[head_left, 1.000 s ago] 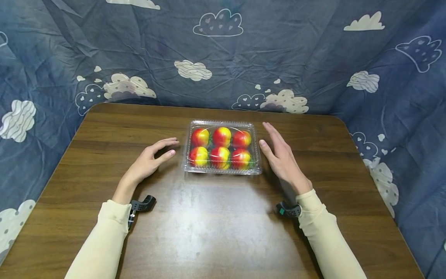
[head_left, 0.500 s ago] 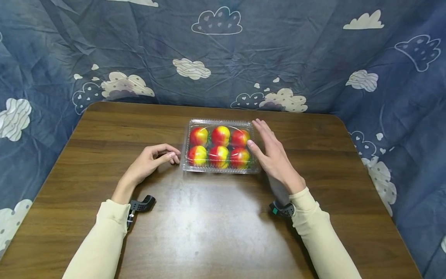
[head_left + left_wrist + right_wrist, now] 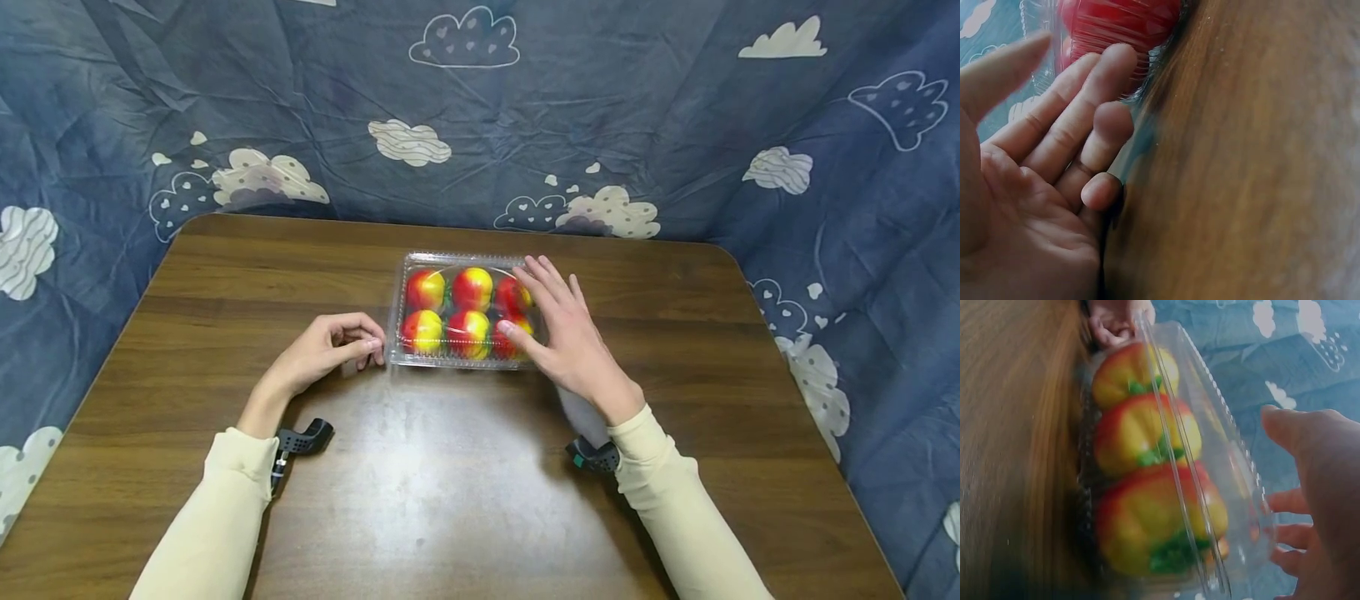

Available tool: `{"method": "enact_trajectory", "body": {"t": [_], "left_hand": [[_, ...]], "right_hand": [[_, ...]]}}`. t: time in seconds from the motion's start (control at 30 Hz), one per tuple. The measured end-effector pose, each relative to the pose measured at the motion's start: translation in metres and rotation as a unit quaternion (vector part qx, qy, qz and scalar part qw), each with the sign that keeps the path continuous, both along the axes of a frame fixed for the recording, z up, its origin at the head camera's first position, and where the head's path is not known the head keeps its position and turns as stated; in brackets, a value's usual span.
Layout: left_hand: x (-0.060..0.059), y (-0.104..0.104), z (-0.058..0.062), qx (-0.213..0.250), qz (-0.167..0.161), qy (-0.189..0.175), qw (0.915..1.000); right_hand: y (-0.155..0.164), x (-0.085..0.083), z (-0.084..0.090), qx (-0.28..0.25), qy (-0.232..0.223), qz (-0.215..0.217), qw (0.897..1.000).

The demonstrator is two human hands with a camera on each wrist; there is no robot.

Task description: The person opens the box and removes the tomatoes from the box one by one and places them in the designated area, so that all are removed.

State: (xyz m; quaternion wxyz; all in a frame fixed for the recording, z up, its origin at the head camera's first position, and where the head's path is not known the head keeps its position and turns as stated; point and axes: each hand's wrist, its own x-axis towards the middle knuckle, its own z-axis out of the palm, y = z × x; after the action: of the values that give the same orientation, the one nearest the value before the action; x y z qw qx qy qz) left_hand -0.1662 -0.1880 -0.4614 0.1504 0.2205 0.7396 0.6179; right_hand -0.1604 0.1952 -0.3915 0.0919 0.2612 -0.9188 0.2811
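Observation:
A clear plastic clamshell box (image 3: 392,342) with a ridged rim lies on the wooden table. Several red-and-yellow peaches (image 3: 472,289) sit inside in two rows; green leaves (image 3: 1163,449) show on them in the right wrist view. My left hand (image 3: 322,350) is at the box's left end, fingers loosely bent and fingertips right at its side. In the left wrist view its thumb (image 3: 1007,72) stands apart from the fingers. My right hand (image 3: 573,346) spreads over the box's right end, fingers extended, hiding that edge and parts of the peaches there.
The brown table (image 3: 442,483) has rounded far corners. A blue cloth (image 3: 315,92) printed with clouds hangs behind it and along the sides. Black wrist cameras (image 3: 306,437) sit below both hands at the cream sleeves.
My right hand has moved left, from beside the box to over its right end. My left fingers have bent more and come up to the box's left side.

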Motion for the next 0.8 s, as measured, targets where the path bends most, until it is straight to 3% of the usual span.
{"method": "enact_trajectory", "body": {"t": [0.17, 0.33, 0.57, 0.8], "left_hand": [[0.001, 0.000, 0.001, 0.001, -0.013, 0.003, 0.9999], [0.003, 0.000, 0.002, 0.028, -0.049, -0.015, 0.9983], [0.005, 0.000, 0.005, 0.056, -0.102, -0.054, 0.9917], [0.005, 0.003, 0.002, 0.086, -0.134, -0.056, 0.9856]], "right_hand": [[-0.017, 0.003, 0.003, 0.037, 0.030, 0.020, 0.999], [-0.031, 0.006, 0.001, 0.055, 0.044, 0.035, 0.997], [-0.039, 0.009, -0.005, 0.080, 0.064, 0.029, 0.994], [-0.038, 0.010, -0.005, 0.087, 0.060, 0.030, 0.994]]}}
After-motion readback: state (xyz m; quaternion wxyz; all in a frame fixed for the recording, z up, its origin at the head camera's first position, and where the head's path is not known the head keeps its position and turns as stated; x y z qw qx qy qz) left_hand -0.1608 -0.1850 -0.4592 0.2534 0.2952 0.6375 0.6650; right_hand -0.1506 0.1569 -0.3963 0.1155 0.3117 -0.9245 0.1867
